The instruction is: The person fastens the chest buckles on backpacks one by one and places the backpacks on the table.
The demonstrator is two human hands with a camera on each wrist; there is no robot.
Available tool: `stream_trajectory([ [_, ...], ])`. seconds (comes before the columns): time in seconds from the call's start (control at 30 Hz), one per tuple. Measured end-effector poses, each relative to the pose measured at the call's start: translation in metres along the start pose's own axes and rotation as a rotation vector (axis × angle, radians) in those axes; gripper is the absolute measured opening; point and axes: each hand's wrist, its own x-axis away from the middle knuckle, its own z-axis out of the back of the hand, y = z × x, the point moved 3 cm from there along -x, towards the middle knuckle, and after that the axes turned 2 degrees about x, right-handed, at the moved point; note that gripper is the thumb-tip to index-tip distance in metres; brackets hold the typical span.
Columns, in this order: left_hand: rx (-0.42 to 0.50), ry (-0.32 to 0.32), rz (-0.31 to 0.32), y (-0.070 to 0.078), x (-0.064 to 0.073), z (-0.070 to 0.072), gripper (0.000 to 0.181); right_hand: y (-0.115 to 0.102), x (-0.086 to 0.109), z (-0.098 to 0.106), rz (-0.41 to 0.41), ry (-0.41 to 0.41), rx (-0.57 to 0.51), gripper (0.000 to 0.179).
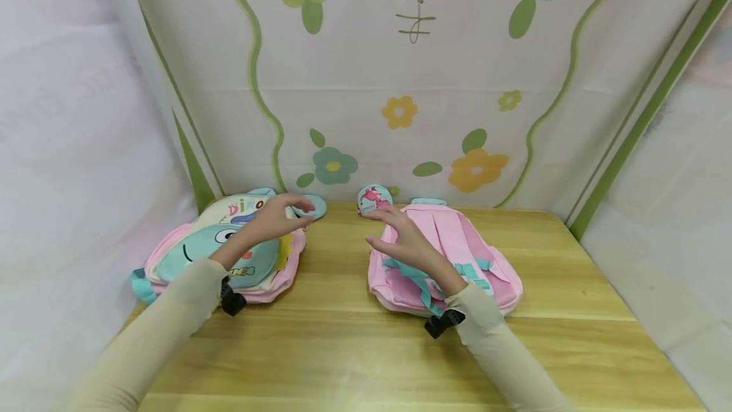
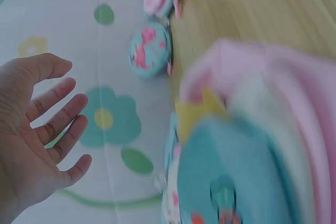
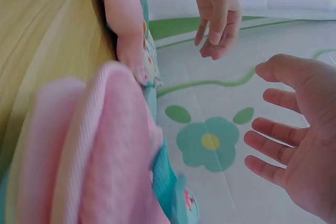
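Over a pink and teal dinosaur backpack [image 1: 200, 253] on the left side of the table, my left hand [image 1: 277, 216] hovers with fingers relaxed and nothing in them. The backpack lies with its printed front up, showing a winking face. My right hand [image 1: 406, 240] hangs in the air above a second pink backpack [image 1: 457, 234], which lies straps up with teal webbing on it. Both hands face each other with a wide gap between, thumbs apart from the fingers. In the right wrist view the right hand's fingers [image 3: 273, 156] spread loosely, holding nothing.
A small round teal pouch with a pink figure [image 1: 374, 199] rests at the table's back edge between the backpacks. Another round teal piece [image 1: 314, 206] sits beside the left backpack. Flower-printed cloth [image 1: 354, 68] hangs behind the wooden table [image 1: 343, 348], with white cloth on both sides.
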Motion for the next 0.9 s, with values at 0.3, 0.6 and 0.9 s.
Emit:
stream_trajectory([
  [0.3,-0.161,-0.030,0.096,-0.038,0.045,0.075,0.031,-0.019,-0.015,-0.041,-0.017,-0.076,-0.063,0.045],
  [0.6,-0.218,-0.053,0.254,-0.065,0.089,0.125,0.042,-0.027,-0.024,-0.070,-0.019,-0.148,-0.070,0.046],
  [0.9,-0.257,-0.093,0.259,-0.097,0.122,0.135,0.050,-0.028,-0.033,-0.096,-0.012,-0.175,-0.091,0.051],
])
